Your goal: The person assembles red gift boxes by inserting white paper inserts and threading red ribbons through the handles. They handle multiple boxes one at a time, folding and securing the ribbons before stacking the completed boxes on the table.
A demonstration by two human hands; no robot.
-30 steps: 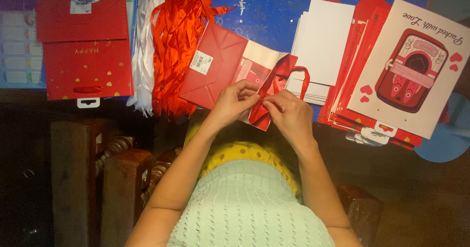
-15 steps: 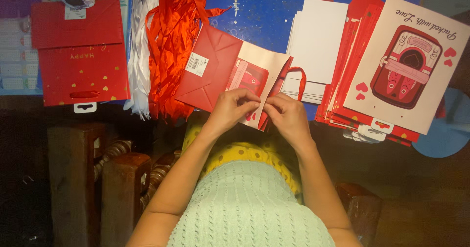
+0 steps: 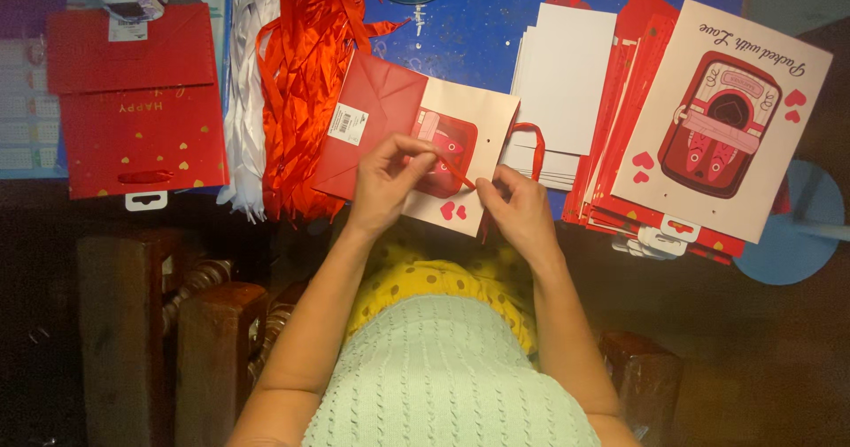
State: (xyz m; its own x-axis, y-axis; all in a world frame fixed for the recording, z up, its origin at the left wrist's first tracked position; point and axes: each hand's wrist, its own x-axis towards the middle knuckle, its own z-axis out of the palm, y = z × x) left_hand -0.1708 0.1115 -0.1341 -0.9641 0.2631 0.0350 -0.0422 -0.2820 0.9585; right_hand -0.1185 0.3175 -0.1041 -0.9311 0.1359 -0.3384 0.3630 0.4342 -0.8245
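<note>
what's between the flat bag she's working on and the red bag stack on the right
In the head view, a stack of white card sheets lies between the flat bag and the red bag stack, with a red ribbon loop at the sheets' left edge.

Dim, warm light; dark lower edges

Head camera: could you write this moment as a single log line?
left hand: pinching red ribbon | right hand: pinching same ribbon | under hands: flat gift bag | left: ribbon pile | right: bag stack
</note>
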